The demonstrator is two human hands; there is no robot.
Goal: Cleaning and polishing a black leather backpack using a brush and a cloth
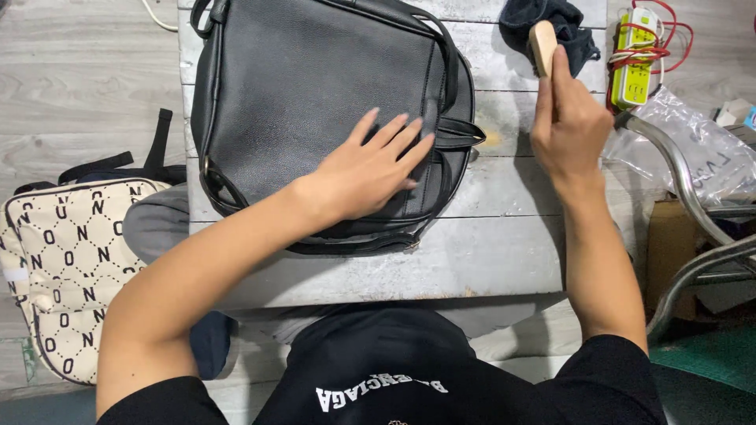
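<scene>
A black leather backpack [315, 86] lies flat on a grey wooden table [504, 244]. My left hand [370, 169] rests palm-down on the bag's lower right part, fingers spread. My right hand [563, 126] is to the right of the bag, closed around a small wooden-handled brush [542, 43] whose end points away from me. The brush tip is over a dark blue cloth [551, 24] at the table's far edge.
A cream patterned bag [67, 267] with black straps sits on the floor at left. A yellow-green power strip with red cords [636, 55], a clear plastic bag [701, 149] and a metal chair frame [693, 212] are at right.
</scene>
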